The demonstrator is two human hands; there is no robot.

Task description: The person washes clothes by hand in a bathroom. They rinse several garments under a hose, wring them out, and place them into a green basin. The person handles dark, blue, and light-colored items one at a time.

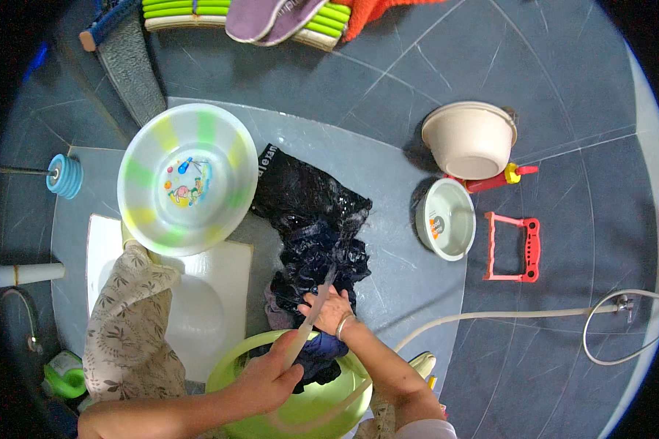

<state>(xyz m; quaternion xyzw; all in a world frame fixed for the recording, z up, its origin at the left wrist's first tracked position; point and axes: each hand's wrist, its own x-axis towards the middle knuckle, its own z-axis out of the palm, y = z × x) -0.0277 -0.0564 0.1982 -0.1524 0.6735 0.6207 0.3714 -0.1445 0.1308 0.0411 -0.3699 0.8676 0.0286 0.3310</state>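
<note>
My left hand (277, 365) is closed around the pale, translucent hose (321, 299), whose end points at wet dark clothes (324, 247) heaped on the grey tiled floor. My right hand (328, 311), with a bracelet at the wrist, rests on the near end of the heap; its fingers are partly hidden, so whether they grip cloth is unclear. A flat black garment (307, 184) with a lettered waistband lies at the far end. Below my hands stands a light green basin (359, 373), with dark blue cloth (321, 356) hanging over its rim and inside.
A striped plastic basin (134, 175) sits at left, over the white squat toilet (219, 285). To the right are a small pale basin (445, 219), a beige basin (472, 140) and a red plastic frame (532, 249) by the wall. The hose runs to a wall tap (625, 304).
</note>
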